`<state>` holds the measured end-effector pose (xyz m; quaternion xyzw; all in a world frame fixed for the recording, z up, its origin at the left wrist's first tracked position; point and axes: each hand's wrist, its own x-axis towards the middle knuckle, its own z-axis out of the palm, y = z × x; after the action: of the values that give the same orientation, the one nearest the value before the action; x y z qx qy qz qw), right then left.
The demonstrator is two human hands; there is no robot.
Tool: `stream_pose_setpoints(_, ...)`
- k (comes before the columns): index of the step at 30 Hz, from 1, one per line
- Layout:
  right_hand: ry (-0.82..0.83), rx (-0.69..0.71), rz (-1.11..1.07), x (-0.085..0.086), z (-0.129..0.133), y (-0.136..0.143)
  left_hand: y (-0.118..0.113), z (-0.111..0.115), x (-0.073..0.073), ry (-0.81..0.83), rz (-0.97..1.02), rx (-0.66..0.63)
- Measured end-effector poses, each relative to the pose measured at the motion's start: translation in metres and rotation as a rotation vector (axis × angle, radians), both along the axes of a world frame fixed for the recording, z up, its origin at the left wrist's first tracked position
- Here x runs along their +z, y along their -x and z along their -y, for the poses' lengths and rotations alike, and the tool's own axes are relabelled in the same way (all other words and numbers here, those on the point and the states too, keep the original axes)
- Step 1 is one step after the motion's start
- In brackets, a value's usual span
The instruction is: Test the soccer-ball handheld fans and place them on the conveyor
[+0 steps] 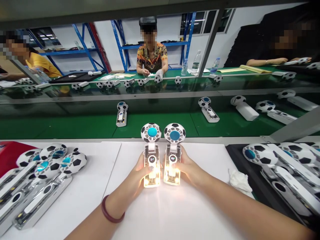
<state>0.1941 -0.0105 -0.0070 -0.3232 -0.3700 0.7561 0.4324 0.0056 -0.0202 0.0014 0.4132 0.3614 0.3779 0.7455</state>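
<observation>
My left hand (139, 171) is closed around a handheld fan (151, 156) with a black-and-white football-patterned head, a blue centre and a clear body. Its round display seems to read 01, and lights glow near its base. My right hand (187, 165) grips a matching handheld fan (173, 155), whose display seems to read 100; its lower lights are on too. Both fans stand side by side with a small gap, heads pointing away from me, above the white work surface (197, 213). Each thumb lies on the front of its fan, near the button area.
Several similar fans lie piled at left (42, 186), and more fill a black tray (240, 166) at right, near a crumpled white tissue (240, 180). Ahead, a green conveyor belt (160, 118) carries spaced fans. Across it sit co-workers, one in a patterned shirt (161, 55).
</observation>
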Motion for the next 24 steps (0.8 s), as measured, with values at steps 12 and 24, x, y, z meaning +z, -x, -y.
stream_pose_setpoints(12, -0.045, 0.030, -0.057, -0.0058, -0.0015, 0.0012, -0.0031, 0.0018, 0.0013, 0.024, -0.008, 0.044)
stream_pose_setpoints(24, -0.042, 0.024, -0.040, -0.0052, 0.0000, 0.0013, -0.0020, 0.0014, -0.0001, 0.066, 0.054, 0.069)
